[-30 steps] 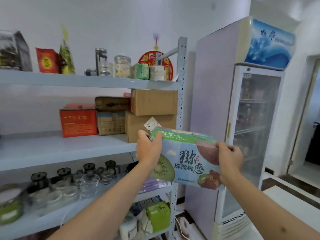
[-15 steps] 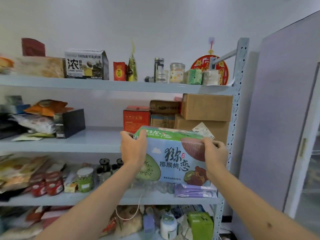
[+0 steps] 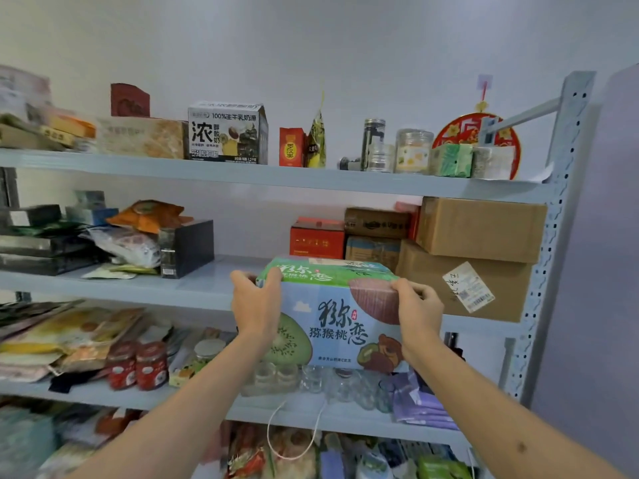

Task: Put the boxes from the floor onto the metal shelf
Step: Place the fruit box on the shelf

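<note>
Now left hand (image 3: 257, 307), right hand (image 3: 419, 311) gripping kiwi box (image 3: 340, 319), at shelf (image 3: 193, 288) edge.

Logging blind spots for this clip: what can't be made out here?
Head view only:
- Whether the kiwi box already rests on the shelf board: the box hides its own underside.
- Left hand and right hand fingertips: behind the box.
- Far-left goods: blurred.
- The floor: out of frame.

Both forearms are bare, without sleeves, watch or rings.
</note>
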